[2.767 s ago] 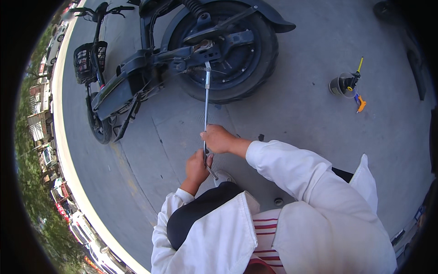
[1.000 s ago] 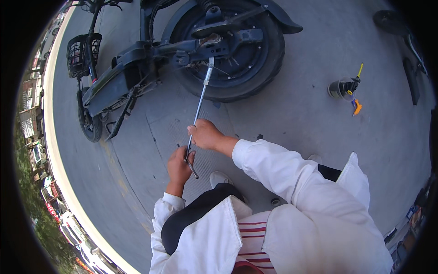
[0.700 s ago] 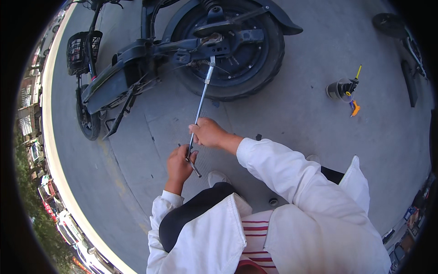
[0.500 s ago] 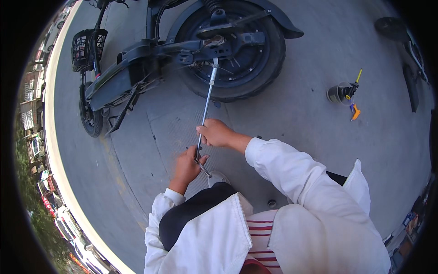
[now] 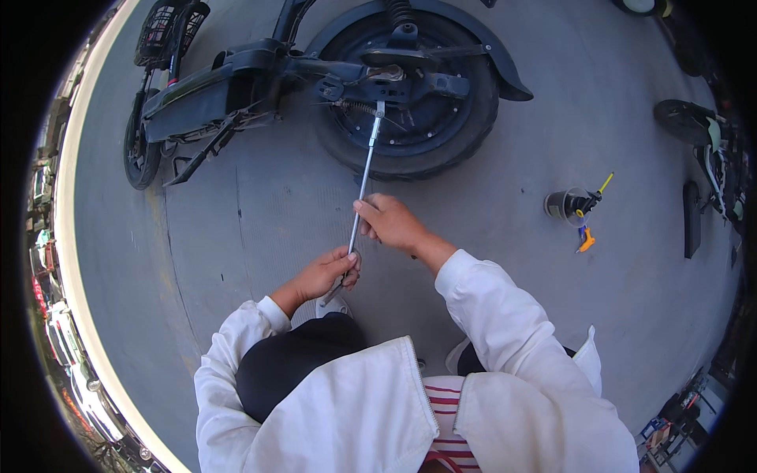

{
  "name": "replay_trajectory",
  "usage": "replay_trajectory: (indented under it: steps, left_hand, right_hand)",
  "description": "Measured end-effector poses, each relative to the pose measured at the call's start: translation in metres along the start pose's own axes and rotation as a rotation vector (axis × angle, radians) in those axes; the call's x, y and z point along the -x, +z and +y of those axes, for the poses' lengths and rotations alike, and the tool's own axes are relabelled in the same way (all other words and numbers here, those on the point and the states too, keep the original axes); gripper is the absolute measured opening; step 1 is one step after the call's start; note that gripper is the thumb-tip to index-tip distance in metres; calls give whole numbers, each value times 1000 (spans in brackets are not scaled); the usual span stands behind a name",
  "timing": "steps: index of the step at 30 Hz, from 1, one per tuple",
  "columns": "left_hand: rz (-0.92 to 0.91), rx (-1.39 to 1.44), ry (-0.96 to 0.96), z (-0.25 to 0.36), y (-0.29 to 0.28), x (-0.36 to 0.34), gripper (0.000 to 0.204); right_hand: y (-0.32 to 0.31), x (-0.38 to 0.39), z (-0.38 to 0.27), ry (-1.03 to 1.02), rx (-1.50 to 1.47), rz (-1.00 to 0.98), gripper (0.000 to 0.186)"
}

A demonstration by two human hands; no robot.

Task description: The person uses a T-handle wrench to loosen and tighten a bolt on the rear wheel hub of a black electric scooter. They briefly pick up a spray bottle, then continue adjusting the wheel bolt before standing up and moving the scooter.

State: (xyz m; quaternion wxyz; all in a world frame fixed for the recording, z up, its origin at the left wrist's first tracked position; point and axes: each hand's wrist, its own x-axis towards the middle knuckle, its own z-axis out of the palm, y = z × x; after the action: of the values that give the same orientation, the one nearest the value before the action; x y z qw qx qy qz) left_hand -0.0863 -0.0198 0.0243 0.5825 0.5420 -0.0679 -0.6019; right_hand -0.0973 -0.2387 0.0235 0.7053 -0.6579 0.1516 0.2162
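A long silver socket wrench point(image 5: 368, 162) slants from near my foot up to the rear wheel point(image 5: 339, 142) of a black electric bike point(image 5: 254, 67). Its far end meets the frame plate beside the hub, close to a small coil spring point(image 5: 356, 106). I cannot make out whether a nut sits under that end. My right hand point(image 5: 392, 223) grips the shaft about halfway along, thumb laid on top. Lower down, my left hand point(image 5: 319, 276) is closed round the same shaft, near its short crosswise end point(image 5: 331, 295).
To the right stands a clear tub point(image 5: 558, 205) holding a yellow-shafted tool, with an orange-handled tool point(image 5: 586, 239) beside it. Farther right are a dark flat bar point(image 5: 691, 221) and another bike point(image 5: 714, 162). A pale kerb point(image 5: 71, 260) curves along the left, with parked vehicles beyond.
My left hand has closed round the lower shaft, where its fingers were looser before. My right hand has shifted slightly up and right. The whole view has tilted.
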Motion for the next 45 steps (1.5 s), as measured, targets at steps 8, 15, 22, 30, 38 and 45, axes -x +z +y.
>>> replay_trajectory:
  steps: [8, 15, 22, 30, 38, 45]
  left_hand:
    - [286, 14, 18, -15, -1, -7, 37]
    - [320, 60, -86, 0, 3, -7, 42]
    - [541, -864, 146, 15, -79, 6, 51]
    - [398, -135, 22, 1, 13, -5, 48]
    - [535, -791, 136, 4, -76, -5, 49]
    - [532, -768, 90, 6, -59, -3, 52]
  right_hand:
    - [-19, 1, 21, 51, 47, 83, 40]
    - [-21, -2, 31, 102, 146, 70, 38]
    - [-37, -4, 49, 137, 102, 145, 39]
    - [-35, -14, 77, 153, 129, 188, 38]
    - [-42, -17, 106, 200, 155, 206, 38]
    - [-65, -16, 135, 241, 279, 285, 38]
